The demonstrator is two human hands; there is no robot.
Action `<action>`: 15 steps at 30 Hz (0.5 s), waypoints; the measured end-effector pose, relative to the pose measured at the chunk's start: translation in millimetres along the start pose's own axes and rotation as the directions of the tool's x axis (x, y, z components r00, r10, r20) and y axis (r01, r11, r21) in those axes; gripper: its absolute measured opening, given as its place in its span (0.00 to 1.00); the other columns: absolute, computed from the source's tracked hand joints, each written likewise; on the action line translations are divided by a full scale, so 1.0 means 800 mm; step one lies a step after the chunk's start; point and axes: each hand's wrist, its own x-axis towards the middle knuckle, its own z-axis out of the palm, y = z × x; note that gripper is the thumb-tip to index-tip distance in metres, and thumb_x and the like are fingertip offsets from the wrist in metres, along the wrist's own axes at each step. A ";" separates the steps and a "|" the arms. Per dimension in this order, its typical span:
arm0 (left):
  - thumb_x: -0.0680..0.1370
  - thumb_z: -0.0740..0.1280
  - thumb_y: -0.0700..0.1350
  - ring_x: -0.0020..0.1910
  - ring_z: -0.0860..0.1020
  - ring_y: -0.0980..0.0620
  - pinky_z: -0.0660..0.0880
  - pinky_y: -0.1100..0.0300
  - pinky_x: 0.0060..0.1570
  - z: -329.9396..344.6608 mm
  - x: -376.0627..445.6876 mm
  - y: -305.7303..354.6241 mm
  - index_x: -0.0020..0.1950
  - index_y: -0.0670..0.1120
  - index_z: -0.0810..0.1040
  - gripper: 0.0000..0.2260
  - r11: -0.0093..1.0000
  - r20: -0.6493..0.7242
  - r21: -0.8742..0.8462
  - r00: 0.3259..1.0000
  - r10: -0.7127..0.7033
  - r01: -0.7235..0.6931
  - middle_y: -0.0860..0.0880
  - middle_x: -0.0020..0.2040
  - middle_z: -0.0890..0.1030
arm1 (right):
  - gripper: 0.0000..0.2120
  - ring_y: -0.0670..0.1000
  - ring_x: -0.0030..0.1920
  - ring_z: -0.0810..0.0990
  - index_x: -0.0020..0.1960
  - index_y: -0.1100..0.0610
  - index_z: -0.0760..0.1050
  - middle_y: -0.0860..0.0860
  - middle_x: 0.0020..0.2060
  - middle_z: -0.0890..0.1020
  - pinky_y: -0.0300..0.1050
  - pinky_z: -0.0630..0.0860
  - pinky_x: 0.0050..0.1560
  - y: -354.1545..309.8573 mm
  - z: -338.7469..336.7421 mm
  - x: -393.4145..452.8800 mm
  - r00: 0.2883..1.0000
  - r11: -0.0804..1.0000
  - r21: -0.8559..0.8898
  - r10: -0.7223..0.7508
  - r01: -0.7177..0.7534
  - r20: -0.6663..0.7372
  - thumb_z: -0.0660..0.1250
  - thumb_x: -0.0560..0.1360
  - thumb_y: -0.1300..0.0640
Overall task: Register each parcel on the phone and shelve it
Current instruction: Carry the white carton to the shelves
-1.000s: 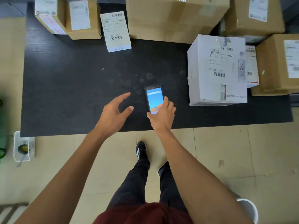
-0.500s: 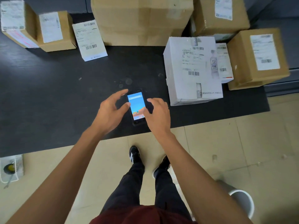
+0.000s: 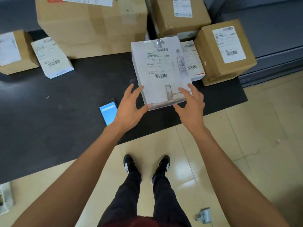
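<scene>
My left hand hides part of the glowing phone while both hands, right too, spread-fingered, flank the smooth white carton, gripping nothing.

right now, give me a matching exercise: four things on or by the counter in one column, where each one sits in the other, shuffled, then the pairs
Things:
1. phone
2. white parcel
3. largest cardboard box
4. labelled brown box

Places:
A. at the back of the black counter, left of centre
B. at the counter's right end
C. flat on the counter, screen lit, beside the left hand
D. between the left hand and the right hand, both spread open

Pairs: 1-C, 2-D, 3-A, 4-B
</scene>
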 end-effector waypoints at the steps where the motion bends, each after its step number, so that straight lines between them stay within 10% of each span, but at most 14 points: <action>1: 0.78 0.72 0.55 0.80 0.57 0.47 0.62 0.46 0.74 0.007 0.006 0.003 0.80 0.58 0.60 0.33 1.000 -0.004 0.008 1.000 -0.008 0.008 0.52 0.83 0.51 | 0.32 0.54 0.77 0.58 0.74 0.48 0.71 0.49 0.79 0.61 0.57 0.61 0.74 0.009 -0.002 0.007 1.000 1.000 -0.017 0.004 -0.004 0.017 0.78 0.73 0.58; 10: 0.73 0.76 0.55 0.80 0.57 0.47 0.68 0.49 0.71 0.042 0.026 0.010 0.80 0.61 0.57 0.41 0.999 -0.024 0.016 0.999 -0.031 0.032 0.57 0.82 0.39 | 0.40 0.54 0.81 0.53 0.79 0.46 0.64 0.50 0.82 0.52 0.59 0.61 0.78 0.045 0.012 0.041 0.990 0.998 0.044 -0.055 0.050 0.130 0.79 0.72 0.54; 15: 0.76 0.75 0.47 0.75 0.64 0.53 0.71 0.48 0.69 0.049 0.019 0.017 0.81 0.56 0.55 0.40 0.996 -0.037 -0.086 0.999 -0.031 0.028 0.54 0.80 0.60 | 0.38 0.52 0.78 0.58 0.78 0.49 0.67 0.49 0.82 0.55 0.52 0.64 0.77 0.045 0.018 0.035 0.993 0.983 0.175 -0.067 0.050 0.094 0.78 0.73 0.62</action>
